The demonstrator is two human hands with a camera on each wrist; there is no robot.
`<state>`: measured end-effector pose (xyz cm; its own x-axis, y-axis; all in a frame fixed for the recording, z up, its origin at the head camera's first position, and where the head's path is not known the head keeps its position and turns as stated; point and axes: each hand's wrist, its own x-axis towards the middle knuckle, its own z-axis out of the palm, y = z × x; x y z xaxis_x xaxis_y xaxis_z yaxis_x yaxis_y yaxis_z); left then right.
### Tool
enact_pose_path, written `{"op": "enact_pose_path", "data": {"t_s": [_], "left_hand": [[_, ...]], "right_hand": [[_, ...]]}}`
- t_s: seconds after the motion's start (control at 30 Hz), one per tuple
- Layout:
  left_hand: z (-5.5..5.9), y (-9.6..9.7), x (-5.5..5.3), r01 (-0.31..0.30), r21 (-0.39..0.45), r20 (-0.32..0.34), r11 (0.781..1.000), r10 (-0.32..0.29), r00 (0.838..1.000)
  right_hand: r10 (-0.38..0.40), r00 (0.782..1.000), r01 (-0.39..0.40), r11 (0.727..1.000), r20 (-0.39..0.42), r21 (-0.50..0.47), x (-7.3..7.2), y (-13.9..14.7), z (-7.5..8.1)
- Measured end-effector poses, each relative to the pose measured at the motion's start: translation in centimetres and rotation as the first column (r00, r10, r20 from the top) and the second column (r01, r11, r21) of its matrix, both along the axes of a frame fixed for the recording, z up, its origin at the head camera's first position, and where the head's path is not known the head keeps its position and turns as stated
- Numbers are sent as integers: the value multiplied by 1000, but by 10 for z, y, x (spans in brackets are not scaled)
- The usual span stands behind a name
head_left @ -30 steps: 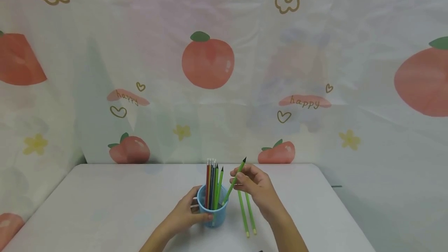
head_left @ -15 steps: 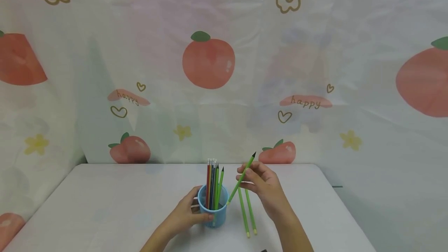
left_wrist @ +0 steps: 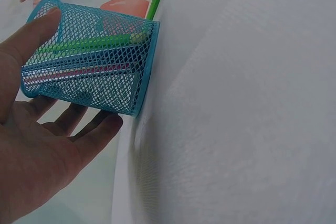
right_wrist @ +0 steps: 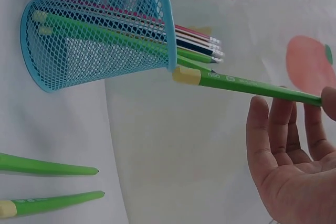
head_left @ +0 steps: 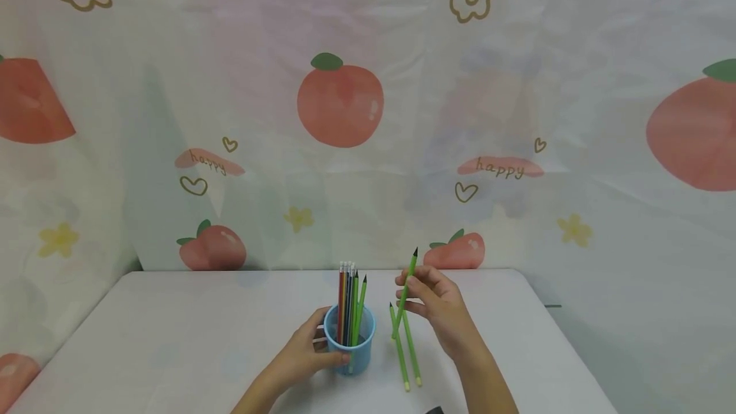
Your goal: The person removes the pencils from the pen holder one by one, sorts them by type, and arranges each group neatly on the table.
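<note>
My left hand (head_left: 305, 350) grips a light blue mesh pencil cup (head_left: 361, 358) standing upright on the table, thumb on the near side and fingers round the far side. Inside the cup are several pencils (right_wrist: 121, 38): green ones with black tips up, and dark and red ones with eraser ends up. To the right of the cup, my right hand (head_left: 443, 305) pinches a green pencil (right_wrist: 236, 84) between thumb and fingertips. Its black point is upward and its pale yellow end slants down, outside the cup.
Two more green pencils (head_left: 411, 350) lie side by side on the white table (head_left: 190, 337), right of the cup. A small dark object (head_left: 435, 410) shows at the bottom edge. A fruit-printed cloth (head_left: 368, 209) hangs behind the table.
My right hand has moved right, bringing the green pencil's lower end from the cup's mouth to outside it, and the pencil stands steeper. My left hand keeps its hold on the cup.
</note>
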<state>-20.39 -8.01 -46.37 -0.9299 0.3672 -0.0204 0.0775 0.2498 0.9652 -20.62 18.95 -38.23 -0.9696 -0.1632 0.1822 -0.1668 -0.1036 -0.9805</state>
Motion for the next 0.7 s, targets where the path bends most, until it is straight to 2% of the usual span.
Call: {"op": "enact_pose_path", "data": {"t_s": [0.23, 0.7], "left_hand": [[1, 1, 0, -5, -10, 4, 1000, 6, 1000], [2, 0, 0, 0, -2, 12, 1000, 0, 1000]], "right_hand": [[-12, 1000, 11, 1000, 19, 26, -4, 4, -5], [-95, 994, 88, 990, 55, 113, -17, 15, -23]]}}
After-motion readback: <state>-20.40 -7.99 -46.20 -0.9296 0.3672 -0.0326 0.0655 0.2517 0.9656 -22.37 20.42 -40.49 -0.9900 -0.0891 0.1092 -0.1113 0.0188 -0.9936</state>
